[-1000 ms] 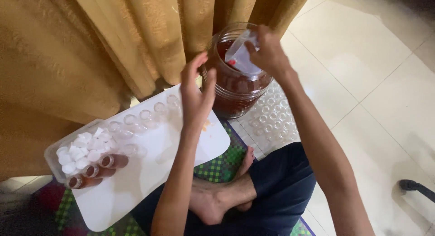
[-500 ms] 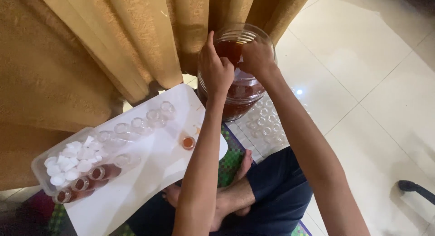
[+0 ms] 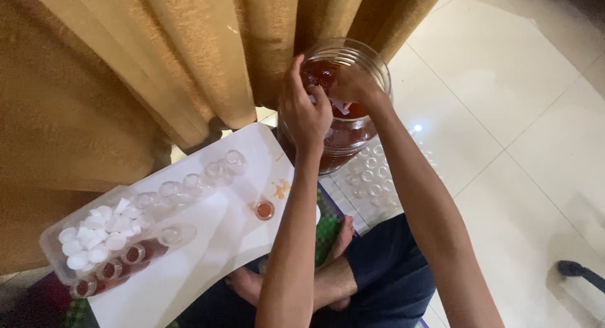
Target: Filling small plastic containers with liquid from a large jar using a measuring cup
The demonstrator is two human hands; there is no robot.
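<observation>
Since half a second back both hands sank lower over the big glass jar (image 3: 340,107) of red-brown liquid by the curtain (image 3: 189,57). Right hand (image 3: 353,82) pinches a small clear cup (image 3: 340,105) at the mouth; left hand (image 3: 305,110) curled on the rim. We judge scooping underway; lifting level comes next, toward the vials (image 3: 201,180) on the white board (image 3: 208,240)

Curtain (image 3: 126,82): mustard yellow. Jar (image 3: 343,123): clear glass, dark red-brown liquid. Board (image 3: 208,240): white, with orange stains. Caps (image 3: 94,233): white. Mat (image 3: 326,221): green checked. Floor (image 3: 517,114): cream tiles. Shorts (image 3: 384,265): navy.
</observation>
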